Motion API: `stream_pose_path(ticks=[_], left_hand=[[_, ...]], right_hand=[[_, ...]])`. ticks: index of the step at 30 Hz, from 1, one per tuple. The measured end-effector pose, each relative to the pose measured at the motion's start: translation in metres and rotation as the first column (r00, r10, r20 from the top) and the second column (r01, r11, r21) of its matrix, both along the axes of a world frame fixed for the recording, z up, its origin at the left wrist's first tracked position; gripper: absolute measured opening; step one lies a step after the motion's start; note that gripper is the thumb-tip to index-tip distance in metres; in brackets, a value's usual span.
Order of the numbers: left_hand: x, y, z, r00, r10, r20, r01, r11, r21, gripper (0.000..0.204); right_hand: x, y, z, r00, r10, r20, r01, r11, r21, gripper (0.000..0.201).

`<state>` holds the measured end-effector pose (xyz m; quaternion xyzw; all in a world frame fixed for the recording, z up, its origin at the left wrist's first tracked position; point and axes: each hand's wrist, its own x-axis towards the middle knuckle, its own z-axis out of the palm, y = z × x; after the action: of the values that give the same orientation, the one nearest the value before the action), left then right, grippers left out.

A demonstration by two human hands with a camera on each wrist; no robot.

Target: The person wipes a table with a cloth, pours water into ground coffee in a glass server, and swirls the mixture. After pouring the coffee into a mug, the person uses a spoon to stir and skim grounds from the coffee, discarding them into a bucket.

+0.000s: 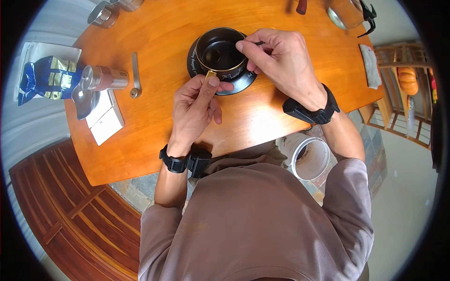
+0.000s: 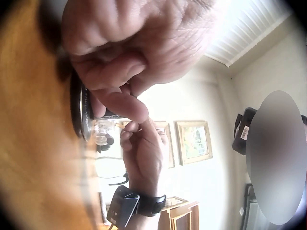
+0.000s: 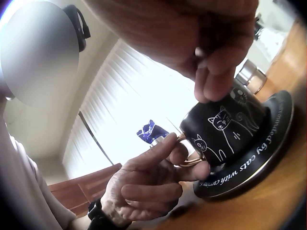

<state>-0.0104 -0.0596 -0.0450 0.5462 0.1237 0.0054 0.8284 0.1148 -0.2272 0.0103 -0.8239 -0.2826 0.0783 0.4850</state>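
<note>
A black cup with a gold rim and white cat drawings stands on a black saucer with white lettering. My left hand pinches the cup's gold handle between thumb and fingers. At the right side of the rim, my right hand has thumb and fingertips together. Between them a short thin dark piece shows; the rest of it is hidden and I cannot tell its kind. In the right wrist view the right fingers overlap the cup's rim.
On the left are a steel grinder, a blue bag, a white flat device and a metal scoop. A glass pot, a folded grey cloth and steel cups lie near the edges. Below stands a white bucket.
</note>
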Motion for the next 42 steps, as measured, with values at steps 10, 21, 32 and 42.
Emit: stream_pose_path(ticks=[10, 21, 32, 42], left_hand=[[0.000, -0.005, 0.000, 0.992, 0.008, -0.128, 0.011, 0.989, 0.150, 0.029], [0.070, -0.017, 0.003, 0.996, 0.027, -0.082, -0.016, 0.989, 0.144, 0.032], [0.212, -0.037, -0.007, 0.997, -0.028, -0.066, 0.033, 0.997, 0.063, 0.033], [0.243, -0.048, 0.001, 0.986, -0.098, -0.137, 0.136, 0.943, 0.304, 0.034]], right_hand=[[-0.006, -0.011, -0.011, 0.995, -0.052, -0.084, 0.058, 0.996, 0.064, 0.034], [0.032, -0.050, -0.042, 0.784, -0.100, -0.613, 0.340, 0.895, 0.288, 0.049], [0.064, -0.065, -0.056, 0.660, 0.065, -0.748, 0.567, 0.611, 0.553, 0.028], [0.109, -0.078, -0.047, 0.588, 0.124, -0.799, 0.611, 0.579, 0.540, 0.025]])
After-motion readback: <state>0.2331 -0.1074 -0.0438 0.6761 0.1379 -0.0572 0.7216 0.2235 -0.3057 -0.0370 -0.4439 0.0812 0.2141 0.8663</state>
